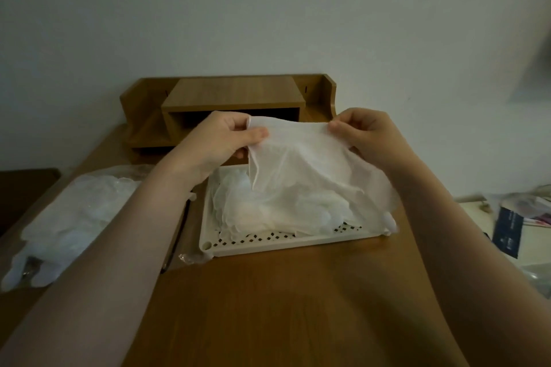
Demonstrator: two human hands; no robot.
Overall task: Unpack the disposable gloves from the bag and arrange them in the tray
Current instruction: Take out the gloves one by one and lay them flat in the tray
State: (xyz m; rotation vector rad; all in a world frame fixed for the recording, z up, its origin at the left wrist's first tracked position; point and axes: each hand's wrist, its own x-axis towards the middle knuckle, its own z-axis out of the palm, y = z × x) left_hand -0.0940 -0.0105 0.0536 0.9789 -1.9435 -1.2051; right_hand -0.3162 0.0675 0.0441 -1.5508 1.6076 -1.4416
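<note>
Both hands stretch a glove over the tray.
Left hand (222,140) and right hand (362,132) each pinch the glove (301,152) edge above the tray (286,244); bag (74,217) at 9 o'clock.

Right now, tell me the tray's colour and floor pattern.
Cream tray, floor dotted with small dark holes; head view.

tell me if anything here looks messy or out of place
Mostly the gloves in the tray: they lie in a loose, crumpled heap, with one bit hanging over its right corner. Both hands hold one glove stretched above it. Nothing looks torn or spilled.
</note>
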